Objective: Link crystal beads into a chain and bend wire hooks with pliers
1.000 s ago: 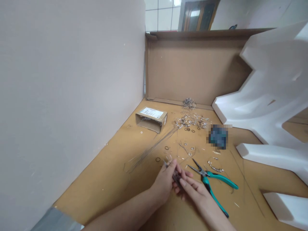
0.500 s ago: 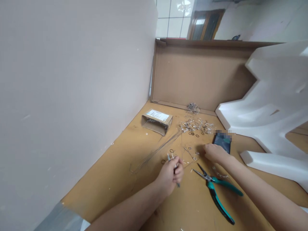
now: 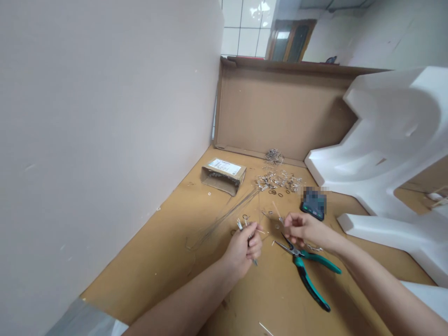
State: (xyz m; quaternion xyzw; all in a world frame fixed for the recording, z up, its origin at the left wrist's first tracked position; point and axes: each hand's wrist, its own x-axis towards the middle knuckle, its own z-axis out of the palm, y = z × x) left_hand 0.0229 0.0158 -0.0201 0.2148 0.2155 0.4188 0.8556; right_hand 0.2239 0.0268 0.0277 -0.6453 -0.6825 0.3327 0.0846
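Note:
My left hand (image 3: pixel 245 247) is closed around a slim silvery metal rod (image 3: pixel 240 224), whose ends stick out above and below the fist. A thin pale piece also shows at its fingertips. To the right, my right hand (image 3: pixel 297 228) pinches a thin pale strip (image 3: pixel 276 208) that points up and away. Under and in front of that hand lie long-nose pliers (image 3: pixel 297 254) with teal handles, their jaws spread. Small dark rings (image 3: pixel 245 216) lie by the left hand. Long thin wires (image 3: pixel 224 218) stretch across the table beyond it.
A small open cardboard box (image 3: pixel 224 175) lies at the back left, near piles of small metal bits (image 3: pixel 278 179). A phone (image 3: pixel 313 204) rests right of these. White foam (image 3: pixel 378 154) and a large cardboard tray (image 3: pixel 280 112) stand behind; a pale wall (image 3: pixel 105 116) rises left.
My right hand has moved left and toward me from beside the phone, and a thin pale strip now shows in its fingers. The left hand keeps its hold. The view has shifted slightly.

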